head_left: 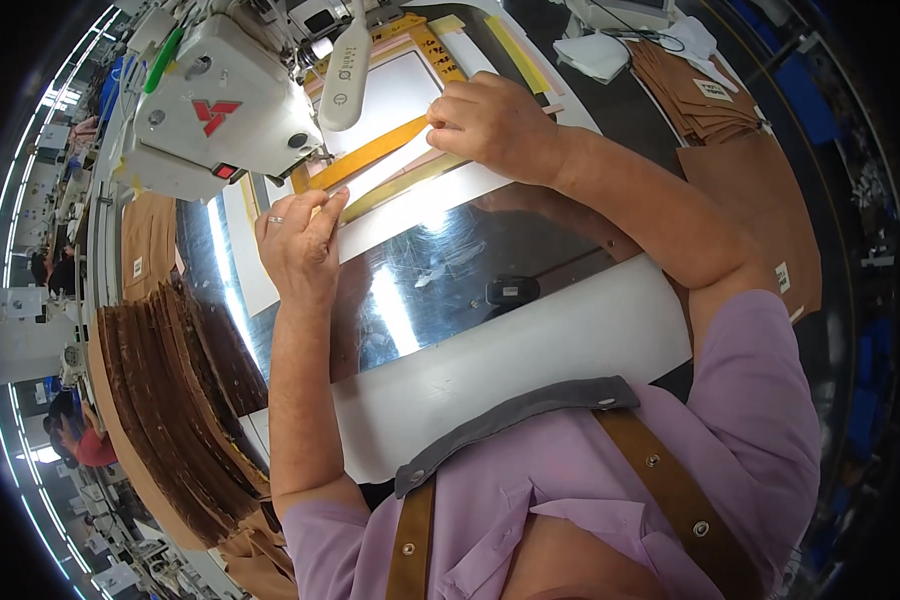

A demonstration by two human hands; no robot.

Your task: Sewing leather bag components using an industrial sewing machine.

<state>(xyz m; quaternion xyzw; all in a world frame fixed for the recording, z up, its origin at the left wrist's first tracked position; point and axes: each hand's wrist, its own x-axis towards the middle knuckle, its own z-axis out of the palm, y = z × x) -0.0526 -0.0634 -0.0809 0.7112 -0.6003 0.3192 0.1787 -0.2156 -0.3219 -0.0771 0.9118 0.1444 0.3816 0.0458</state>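
Note:
A narrow white strip stretches between my two hands, along the near side of an amber template frame. My left hand, with a ring on one finger, pinches its left end between thumb and fingers. At the right end, my right hand is closed with fingertips pressed together by the frame's bar. The frame lies on a white sheet with yellowish strips on it, beneath the white sewing machine head. What exactly lies under my fingertips is hidden.
The machine's pale rounded lever-like part hangs close beyond the strip. Brown panels are stacked at the left and far right. A small black object rests on the shiny metal table. Another brown panel lies beyond my right forearm.

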